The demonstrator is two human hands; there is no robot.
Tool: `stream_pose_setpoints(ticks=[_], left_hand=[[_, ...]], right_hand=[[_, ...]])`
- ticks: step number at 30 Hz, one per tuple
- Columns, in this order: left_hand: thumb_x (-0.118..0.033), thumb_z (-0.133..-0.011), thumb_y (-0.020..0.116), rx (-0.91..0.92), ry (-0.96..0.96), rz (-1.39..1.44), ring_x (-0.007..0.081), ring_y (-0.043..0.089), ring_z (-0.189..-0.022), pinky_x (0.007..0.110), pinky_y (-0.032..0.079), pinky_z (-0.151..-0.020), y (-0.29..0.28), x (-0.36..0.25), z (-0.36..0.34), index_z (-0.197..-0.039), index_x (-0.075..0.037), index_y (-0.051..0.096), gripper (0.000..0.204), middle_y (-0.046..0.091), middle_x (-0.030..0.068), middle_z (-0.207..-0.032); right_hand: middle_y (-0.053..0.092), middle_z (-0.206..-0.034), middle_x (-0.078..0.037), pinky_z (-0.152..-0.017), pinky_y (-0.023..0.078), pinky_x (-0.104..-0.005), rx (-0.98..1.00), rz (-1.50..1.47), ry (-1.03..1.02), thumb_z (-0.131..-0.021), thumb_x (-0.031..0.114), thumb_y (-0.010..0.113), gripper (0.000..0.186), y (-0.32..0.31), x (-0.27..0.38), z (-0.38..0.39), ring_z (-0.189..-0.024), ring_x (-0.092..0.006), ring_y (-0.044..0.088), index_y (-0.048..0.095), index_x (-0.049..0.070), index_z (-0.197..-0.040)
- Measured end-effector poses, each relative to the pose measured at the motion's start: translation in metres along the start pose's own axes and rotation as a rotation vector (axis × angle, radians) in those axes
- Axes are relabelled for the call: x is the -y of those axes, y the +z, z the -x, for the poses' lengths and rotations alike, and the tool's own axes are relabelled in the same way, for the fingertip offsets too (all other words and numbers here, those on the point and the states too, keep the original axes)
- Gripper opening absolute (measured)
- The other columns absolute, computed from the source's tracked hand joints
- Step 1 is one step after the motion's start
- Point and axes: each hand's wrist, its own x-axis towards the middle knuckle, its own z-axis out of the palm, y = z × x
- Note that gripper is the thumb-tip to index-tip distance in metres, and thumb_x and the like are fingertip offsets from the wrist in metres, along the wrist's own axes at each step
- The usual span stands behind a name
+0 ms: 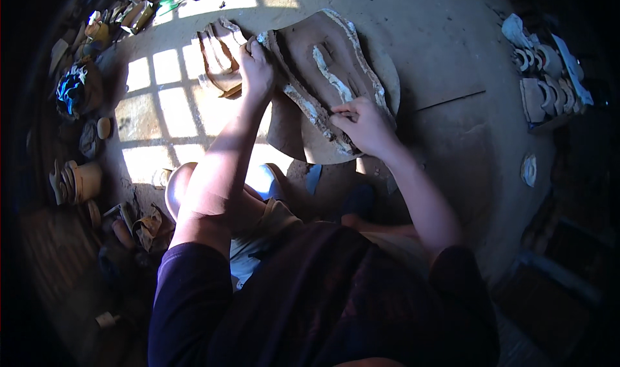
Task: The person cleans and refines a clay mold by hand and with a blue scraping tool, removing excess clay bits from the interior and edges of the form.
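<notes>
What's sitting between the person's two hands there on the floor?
In the head view, between the left hand and right hand lies the big brown clay slab, its pale ragged edge running diagonally; both hands touch it.

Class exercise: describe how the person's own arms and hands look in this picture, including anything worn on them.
Both forearms are bare, reaching in from the lower edge. Short dark navy sleeves cover only the upper arms. The left hand and right hand wear no gloves; no rings, watch or bracelets can be seen.

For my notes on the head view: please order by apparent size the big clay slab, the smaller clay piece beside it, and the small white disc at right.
1. Big clay slab
2. Smaller clay piece
3. White disc
</notes>
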Motion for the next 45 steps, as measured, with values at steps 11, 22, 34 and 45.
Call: stream_pose_setpoints(ticks=[11, 22, 34, 45], left_hand=[[-0.028, -0.111, 0.045, 0.026, -0.059, -0.055, 0.0367, 0.067, -0.115, 0.043, 0.050, -0.102, -0.002, -0.007, 0.003, -0.133, 0.009, 0.057, 0.044, 0.069, 0.0273, -0.121], [-0.028, -0.111, 0.048, 0.040, -0.120, -0.040, 0.0313, 0.067, -0.111, 0.040, 0.051, -0.100, -0.004, -0.012, 0.004, -0.132, 0.009, 0.057, 0.043, 0.069, 0.0246, -0.119], [-0.028, -0.112, 0.047, 0.066, -0.093, -0.009, 0.0300, 0.066, -0.111, 0.039, 0.050, -0.100, 0.001, -0.007, 0.003, -0.133, 0.008, 0.057, 0.043, 0.069, 0.0229, -0.119], [-0.028, -0.112, 0.046, 0.065, -0.075, 0.002, 0.0309, 0.065, -0.112, 0.039, 0.049, -0.102, 0.000, 0.014, -0.007, -0.133, 0.009, 0.057, 0.044, 0.068, 0.0235, -0.120]], right_hand=[[0.074, -0.086, -0.017, -0.073, 0.056, -0.0383, -0.144, 0.144, -0.100, -0.086, 0.023, 0.083, 0.026, 0.027, -0.034, 0.036, -0.079, -0.0308, 0.074, 0.080, -0.001, -0.097], [0.077, -0.095, -0.019, -0.078, 0.059, -0.0404, -0.313, 0.127, -0.140, -0.090, 0.023, 0.080, 0.025, 0.036, -0.035, 0.047, -0.086, -0.0344, 0.076, 0.081, 0.001, -0.102], [0.075, -0.098, -0.023, -0.079, 0.058, -0.0439, -0.070, 0.204, -0.239, -0.097, 0.016, 0.061, 0.030, -0.004, -0.019, 0.016, -0.084, -0.0390, 0.074, 0.078, 0.006, -0.120], [0.074, -0.085, -0.018, -0.074, 0.058, -0.0519, 0.163, 0.683, -0.152, -0.096, 0.013, 0.053, 0.058, -0.008, -0.033, 0.063, -0.078, -0.0389, 0.073, 0.058, 0.026, -0.151]])
